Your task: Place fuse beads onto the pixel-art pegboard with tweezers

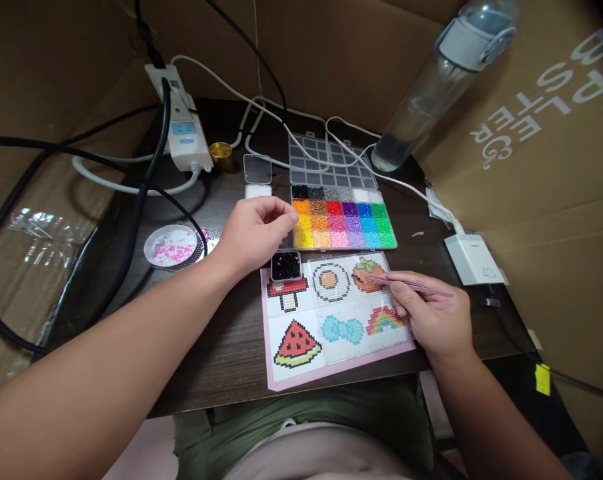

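Note:
My right hand (439,320) grips pink tweezers (424,286). Their tips are over the orange fruit pattern (369,275) on a clear pegboard (344,310). The board lies over a pattern sheet (296,379) with a mushroom, egg, watermelon, bow and rainbow. My left hand (259,230) hovers beside the sorted bead case (344,248), thumb and forefinger pinched together; whatever may be between them is hidden. Just below that hand, a small box of black beads (285,265) sits on the sheet's top edge, with a few pink beads among the black.
At left are a white dish (149,248) of pink and white beads and a power strip (181,127) with cables. A gold cup (221,155) and a box of white beads (258,192) stand behind. A water bottle (426,100) and white charger (474,259) are at right; cardboard walls surround the table.

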`<action>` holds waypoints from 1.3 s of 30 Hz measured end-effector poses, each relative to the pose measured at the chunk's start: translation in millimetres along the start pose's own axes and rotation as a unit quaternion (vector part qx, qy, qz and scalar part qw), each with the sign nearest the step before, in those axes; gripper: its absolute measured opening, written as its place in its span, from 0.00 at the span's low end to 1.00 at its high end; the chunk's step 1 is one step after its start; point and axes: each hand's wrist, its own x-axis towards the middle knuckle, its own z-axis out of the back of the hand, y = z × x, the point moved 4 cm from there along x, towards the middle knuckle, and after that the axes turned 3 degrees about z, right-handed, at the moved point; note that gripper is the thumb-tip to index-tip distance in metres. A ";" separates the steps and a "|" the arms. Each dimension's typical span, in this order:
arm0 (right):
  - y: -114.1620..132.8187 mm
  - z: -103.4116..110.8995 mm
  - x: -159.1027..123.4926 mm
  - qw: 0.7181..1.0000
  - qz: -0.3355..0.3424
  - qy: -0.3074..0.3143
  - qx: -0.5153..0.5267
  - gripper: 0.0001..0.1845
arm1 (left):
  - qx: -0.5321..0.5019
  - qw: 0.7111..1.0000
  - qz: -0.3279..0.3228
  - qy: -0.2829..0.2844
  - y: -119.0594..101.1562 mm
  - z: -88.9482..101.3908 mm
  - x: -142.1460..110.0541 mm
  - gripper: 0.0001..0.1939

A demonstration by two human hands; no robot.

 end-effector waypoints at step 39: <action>3.6 -5.2 2.4 1.000 0.018 0.022 0.006 0.08 | 0.002 1.000 -0.001 0.003 0.4 0.7 0.2 0.04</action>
